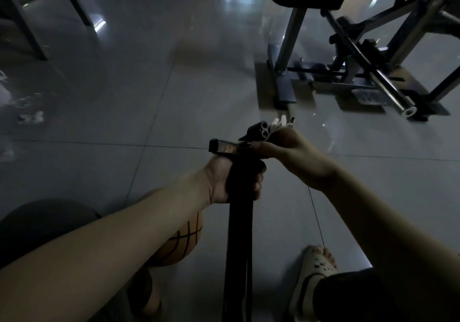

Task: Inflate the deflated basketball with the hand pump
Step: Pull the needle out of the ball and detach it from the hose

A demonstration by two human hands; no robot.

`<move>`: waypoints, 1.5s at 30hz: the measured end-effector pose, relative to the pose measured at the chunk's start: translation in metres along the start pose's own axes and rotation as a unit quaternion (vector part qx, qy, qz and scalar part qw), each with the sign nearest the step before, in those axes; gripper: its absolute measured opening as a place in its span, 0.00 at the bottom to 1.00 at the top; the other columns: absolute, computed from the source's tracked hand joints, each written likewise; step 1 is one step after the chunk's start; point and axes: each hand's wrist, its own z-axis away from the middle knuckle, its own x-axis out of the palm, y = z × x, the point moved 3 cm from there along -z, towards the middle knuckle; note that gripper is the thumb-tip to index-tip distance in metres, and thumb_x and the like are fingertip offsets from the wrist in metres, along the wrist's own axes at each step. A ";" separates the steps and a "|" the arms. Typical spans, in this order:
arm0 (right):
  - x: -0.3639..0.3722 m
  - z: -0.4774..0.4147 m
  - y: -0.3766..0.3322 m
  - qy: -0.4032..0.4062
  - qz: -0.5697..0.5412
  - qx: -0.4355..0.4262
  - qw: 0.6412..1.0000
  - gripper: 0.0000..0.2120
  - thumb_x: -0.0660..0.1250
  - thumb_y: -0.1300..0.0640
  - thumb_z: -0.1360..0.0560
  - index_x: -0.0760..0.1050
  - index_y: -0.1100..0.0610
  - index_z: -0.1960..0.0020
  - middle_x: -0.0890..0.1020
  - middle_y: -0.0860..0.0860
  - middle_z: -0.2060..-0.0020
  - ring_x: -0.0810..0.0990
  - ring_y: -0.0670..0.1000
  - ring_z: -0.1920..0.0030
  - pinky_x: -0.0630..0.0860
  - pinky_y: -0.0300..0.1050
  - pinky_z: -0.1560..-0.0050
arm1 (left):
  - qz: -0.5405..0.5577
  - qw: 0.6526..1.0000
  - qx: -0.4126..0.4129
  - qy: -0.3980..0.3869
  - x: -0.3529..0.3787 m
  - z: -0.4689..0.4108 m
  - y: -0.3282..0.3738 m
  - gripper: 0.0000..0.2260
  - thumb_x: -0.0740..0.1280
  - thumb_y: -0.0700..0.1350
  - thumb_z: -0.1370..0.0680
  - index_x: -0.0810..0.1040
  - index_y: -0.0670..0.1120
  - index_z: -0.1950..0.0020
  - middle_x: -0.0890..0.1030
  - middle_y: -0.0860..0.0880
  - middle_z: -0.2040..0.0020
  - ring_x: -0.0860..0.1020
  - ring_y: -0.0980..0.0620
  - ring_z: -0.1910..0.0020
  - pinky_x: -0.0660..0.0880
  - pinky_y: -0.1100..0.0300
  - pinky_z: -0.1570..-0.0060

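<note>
Both hands work the pump (240, 234): left hand (234, 182) curled round its barrel, right hand (286, 150) pinching the hose head (261, 128). The ball (184, 244) lies on the floor (174, 97) under the left forearm. Likely setup; next, the head must come down and couple to the ball.

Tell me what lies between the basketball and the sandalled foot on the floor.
In the head view, the black pump crosses between the basketball and the foot, gripped by the left hand; otherwise bare tile.

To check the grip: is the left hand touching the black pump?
Touching. The head view shows the fingers of the left hand curled round the barrel of the black pump, with no gap.
</note>
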 end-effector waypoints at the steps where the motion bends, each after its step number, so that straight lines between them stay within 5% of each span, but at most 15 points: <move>1: 0.001 0.000 0.001 0.012 0.007 0.002 1.000 0.09 0.62 0.62 0.18 0.78 0.67 0.47 0.80 0.55 0.58 0.79 0.52 0.57 0.74 0.47 0.53 | 0.014 1.000 0.004 0.012 0.002 -0.001 -0.001 0.20 0.54 0.55 0.17 0.75 0.43 0.58 0.76 0.46 0.68 0.76 0.49 0.72 0.75 0.61 0.68; 5: -0.003 -0.003 0.008 0.109 0.046 0.006 0.993 0.11 0.62 0.60 0.18 0.77 0.69 0.48 0.82 0.63 0.56 0.80 0.54 0.59 0.76 0.43 0.59 | 0.072 0.994 0.048 0.068 0.008 -0.011 -0.005 0.18 0.57 0.52 0.17 0.80 0.41 0.50 0.79 0.44 0.65 0.79 0.46 0.69 0.77 0.54 0.64; 9: -0.023 -0.005 0.019 0.221 0.078 0.029 0.972 0.19 0.64 0.52 0.20 0.76 0.71 0.51 0.80 0.70 0.57 0.79 0.68 0.57 0.76 0.64 0.54 | 0.022 0.992 0.109 0.065 0.015 -0.017 -0.008 0.19 0.53 0.48 0.18 0.78 0.38 0.42 0.80 0.41 0.59 0.79 0.45 0.62 0.75 0.51 0.54; 11: -0.030 -0.004 0.023 0.240 0.083 0.047 0.966 0.20 0.64 0.53 0.20 0.75 0.72 0.54 0.79 0.68 0.63 0.75 0.63 0.64 0.72 0.58 0.62 | -0.031 0.988 0.133 0.076 0.018 -0.019 -0.008 0.17 0.53 0.48 0.18 0.76 0.40 0.42 0.79 0.41 0.59 0.77 0.46 0.62 0.73 0.52 0.56; 18: -0.041 0.006 0.018 0.239 0.058 0.034 0.969 0.13 0.69 0.58 0.22 0.79 0.70 0.53 0.81 0.67 0.59 0.83 0.62 0.58 0.81 0.49 0.58 | -0.080 0.987 0.114 0.081 0.022 -0.024 -0.011 0.15 0.57 0.52 0.16 0.77 0.43 0.43 0.76 0.45 0.60 0.73 0.48 0.63 0.70 0.54 0.59; 23: -0.033 0.004 0.021 0.232 0.078 0.068 0.967 0.09 0.68 0.56 0.21 0.80 0.64 0.51 0.85 0.59 0.58 0.86 0.55 0.57 0.84 0.53 0.52 | -0.080 0.991 0.088 0.065 0.022 -0.028 -0.019 0.17 0.56 0.53 0.17 0.77 0.43 0.42 0.76 0.46 0.60 0.74 0.48 0.63 0.70 0.55 0.59; 28: -0.035 0.010 0.021 0.229 0.052 0.088 0.968 0.12 0.68 0.56 0.21 0.80 0.65 0.51 0.83 0.65 0.56 0.83 0.64 0.54 0.80 0.62 0.50 | -0.135 0.985 0.100 0.037 0.021 -0.026 -0.019 0.20 0.65 0.61 0.22 0.76 0.45 0.43 0.75 0.47 0.59 0.74 0.50 0.63 0.70 0.55 0.60; 33: -0.035 0.014 0.018 0.218 0.022 0.091 0.971 0.10 0.67 0.56 0.20 0.79 0.63 0.48 0.83 0.64 0.54 0.82 0.64 0.51 0.79 0.63 0.47 | -0.140 0.982 0.125 0.012 0.020 -0.025 -0.017 0.16 0.67 0.55 0.21 0.74 0.45 0.41 0.74 0.47 0.59 0.74 0.50 0.65 0.70 0.56 0.62; 39: -0.033 0.017 0.018 0.223 -0.004 0.088 0.971 0.05 0.66 0.58 0.20 0.80 0.58 0.47 0.84 0.60 0.53 0.84 0.58 0.50 0.82 0.53 0.46 | -0.143 0.982 0.122 0.016 0.020 -0.025 -0.014 0.14 0.65 0.54 0.18 0.74 0.44 0.40 0.75 0.47 0.61 0.73 0.50 0.66 0.69 0.55 0.63; 45: -0.034 0.018 0.019 0.202 0.044 0.131 0.970 0.07 0.68 0.55 0.21 0.80 0.59 0.53 0.84 0.56 0.59 0.82 0.49 0.62 0.79 0.41 0.59 | -0.190 0.973 0.121 0.047 0.018 -0.024 -0.013 0.25 0.67 0.62 0.25 0.78 0.41 0.44 0.78 0.45 0.59 0.75 0.49 0.63 0.72 0.54 0.61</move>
